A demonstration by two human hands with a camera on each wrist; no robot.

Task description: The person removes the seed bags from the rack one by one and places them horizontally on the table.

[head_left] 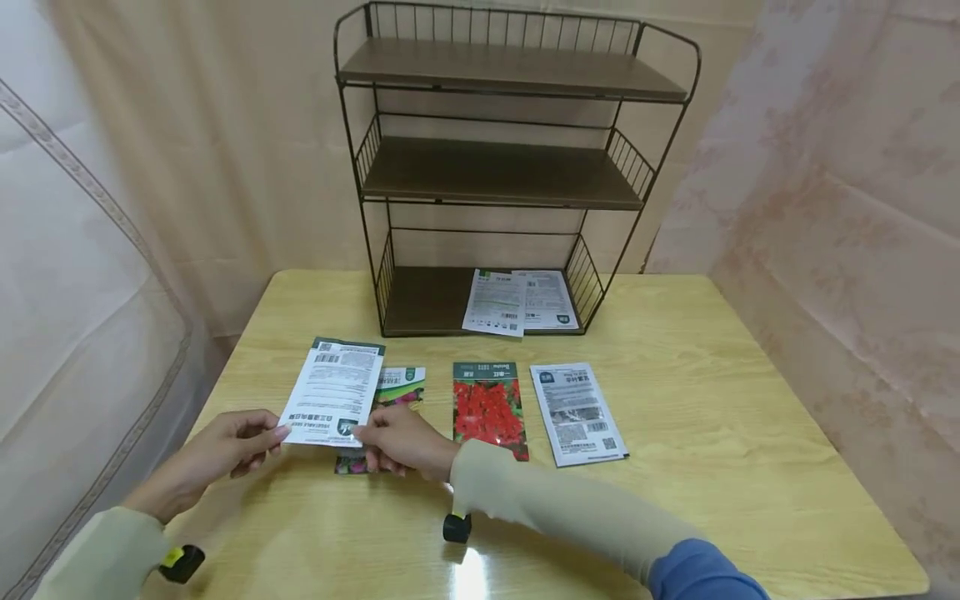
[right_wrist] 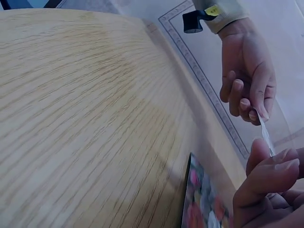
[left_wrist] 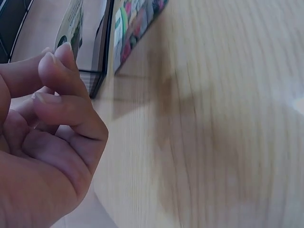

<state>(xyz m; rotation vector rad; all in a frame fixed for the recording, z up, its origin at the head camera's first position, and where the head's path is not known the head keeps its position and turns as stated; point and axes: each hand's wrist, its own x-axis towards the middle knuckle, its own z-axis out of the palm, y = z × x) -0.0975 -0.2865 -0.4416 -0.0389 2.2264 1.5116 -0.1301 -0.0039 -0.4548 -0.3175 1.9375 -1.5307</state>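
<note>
In the head view a white printed seed packet [head_left: 333, 392], text side up, is held above the table's left part. My left hand [head_left: 225, 454] pinches its near left corner between thumb and fingers. The near right corner is pinched by my right hand [head_left: 405, 439]. Beneath it lies another seed packet [head_left: 401, 385] with a colourful flower picture, partly covered by the held one and my right hand. The right wrist view shows the held packet [right_wrist: 266, 135] nearly edge-on between both hands.
To the right lie a red-flower seed packet [head_left: 489, 408] and a white-backed packet [head_left: 579, 414]. Behind them stands a three-tier rack [head_left: 502, 171]. On its bottom shelf are two packets, one [head_left: 495, 302] overlapping the other [head_left: 549, 298]. Curtains surround the wooden table [head_left: 712, 400].
</note>
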